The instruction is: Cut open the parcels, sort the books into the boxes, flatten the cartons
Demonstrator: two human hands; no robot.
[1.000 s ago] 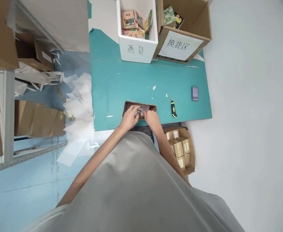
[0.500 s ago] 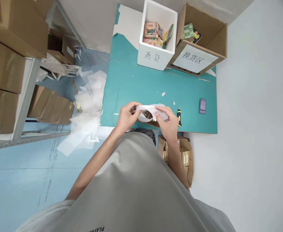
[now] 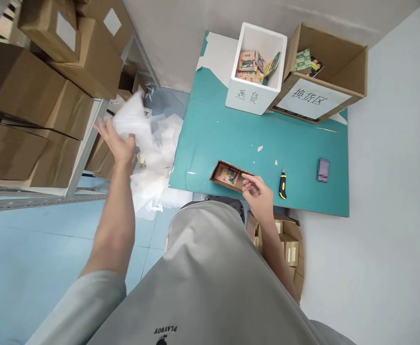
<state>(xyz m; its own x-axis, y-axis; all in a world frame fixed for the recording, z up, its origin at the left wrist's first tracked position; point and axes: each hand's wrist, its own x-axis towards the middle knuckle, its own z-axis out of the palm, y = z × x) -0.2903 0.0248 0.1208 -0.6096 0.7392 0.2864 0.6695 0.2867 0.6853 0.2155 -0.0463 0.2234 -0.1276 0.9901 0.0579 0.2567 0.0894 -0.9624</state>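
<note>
My left hand [image 3: 118,143] is stretched out over the floor at the left, fingers spread. Just beyond its fingers is a white foam sheet [image 3: 134,117], blurred by motion; whether they still touch I cannot tell. A small open cardboard box [image 3: 215,178] lies near the front edge of the green table, with a pinkish picture box [image 3: 227,175] inside. Curled fingers of my right hand [image 3: 260,194] are at the right end of the cardboard box and hide that end. To the right of this hand lies a black and yellow utility knife [image 3: 282,184].
A white foam bin [image 3: 251,100] and a larger labelled carton [image 3: 313,100] stand at the table's back. White sheets [image 3: 159,158] are heaped on the floor. Shelves of cartons [image 3: 19,81] line the left side. Below the table edge is a carton of small boxes [image 3: 296,249].
My left hand has swung from the table out to the left with the white sheet. The small box's contents now show. My view has shifted left.
</note>
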